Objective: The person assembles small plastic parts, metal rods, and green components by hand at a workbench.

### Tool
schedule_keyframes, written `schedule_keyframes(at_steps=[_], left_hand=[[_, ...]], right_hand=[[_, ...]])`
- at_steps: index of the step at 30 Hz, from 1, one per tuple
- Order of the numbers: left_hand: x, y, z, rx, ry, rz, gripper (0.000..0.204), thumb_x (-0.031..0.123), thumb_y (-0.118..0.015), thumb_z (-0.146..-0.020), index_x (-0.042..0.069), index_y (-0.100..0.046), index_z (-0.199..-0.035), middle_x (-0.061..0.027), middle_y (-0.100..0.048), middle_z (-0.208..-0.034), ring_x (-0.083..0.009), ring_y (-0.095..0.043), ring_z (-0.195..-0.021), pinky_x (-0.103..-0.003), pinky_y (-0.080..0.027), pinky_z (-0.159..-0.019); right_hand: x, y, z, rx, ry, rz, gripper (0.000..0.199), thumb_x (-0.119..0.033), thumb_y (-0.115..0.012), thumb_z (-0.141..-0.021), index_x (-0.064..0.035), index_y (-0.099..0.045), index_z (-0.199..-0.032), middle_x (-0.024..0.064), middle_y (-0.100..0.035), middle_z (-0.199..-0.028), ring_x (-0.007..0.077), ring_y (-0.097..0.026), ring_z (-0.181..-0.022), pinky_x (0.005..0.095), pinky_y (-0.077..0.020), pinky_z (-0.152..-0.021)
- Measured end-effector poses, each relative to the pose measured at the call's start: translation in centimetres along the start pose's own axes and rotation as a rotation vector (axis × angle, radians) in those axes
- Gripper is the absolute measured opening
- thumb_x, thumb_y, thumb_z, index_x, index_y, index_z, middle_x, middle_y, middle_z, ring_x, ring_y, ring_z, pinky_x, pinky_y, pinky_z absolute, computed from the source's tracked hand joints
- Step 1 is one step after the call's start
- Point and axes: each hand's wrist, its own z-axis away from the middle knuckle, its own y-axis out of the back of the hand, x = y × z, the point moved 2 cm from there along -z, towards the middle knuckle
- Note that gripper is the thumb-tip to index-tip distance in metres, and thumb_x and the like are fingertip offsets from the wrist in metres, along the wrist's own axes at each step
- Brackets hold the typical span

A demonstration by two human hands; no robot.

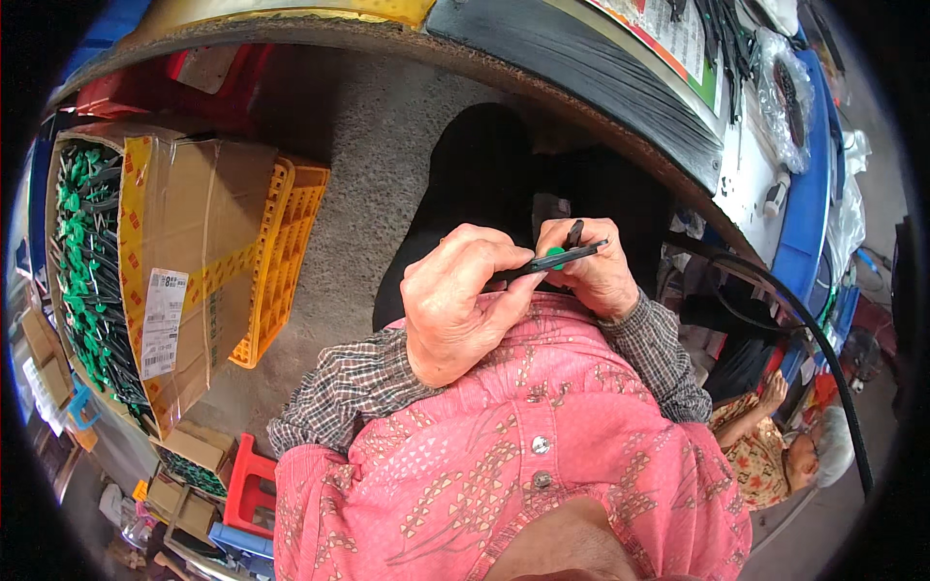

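In front of my waist, both hands meet on a slim black piece [583,253] with a small green part [555,256] near its middle. My left hand [460,300] pinches one end between thumb and fingers. Across from it, my right hand [593,281] closes its fingers about the other end, beside the green part. A short dark tip [574,232] sticks up by the right fingers. The exact kind of the piece cannot be made out, and my fingers cover part of it.
On the left, a cardboard box [218,208] full of black and green pieces [89,257] rests against a yellow plastic crate [289,257]. Ahead curves a worn table edge [581,116]. A black cable [819,339] arcs at right, near another person [760,450]. A red stool [254,489] stands lower left.
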Motion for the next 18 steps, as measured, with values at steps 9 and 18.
schedule_keyframes(at_steps=[9, 18], left_hand=[[-0.9, -0.6, -0.4, -0.021, 0.029, 0.000, 0.024, -0.002, -0.078, -0.066, 0.001, -0.065, -0.086, -0.0094, -0.063, -0.079, -0.0146, -0.060, -0.064, -0.023, -0.044, -0.050], [-1.6, -0.9, -1.0, -0.037, 0.031, -0.020, 0.023, -0.002, -0.078, -0.067, 0.001, -0.065, -0.085, -0.0094, -0.063, -0.079, -0.0151, -0.060, -0.063, -0.024, -0.044, -0.049]], right_hand=[[0.2, 0.9, -0.7, 0.068, 0.127, 0.145, 0.029, -0.020, -0.081, -0.074, -0.0007, -0.067, -0.090, 0.0002, -0.062, -0.083, 0.0041, -0.051, -0.065, 0.0176, -0.0394, -0.055], [0.9, 1.7, -0.8, 0.058, -0.042, 0.040, 0.027, -0.020, -0.079, -0.076, -0.0002, -0.067, -0.090, -0.0007, -0.059, -0.081, 0.0042, -0.048, -0.064, 0.0192, -0.0357, -0.052]])
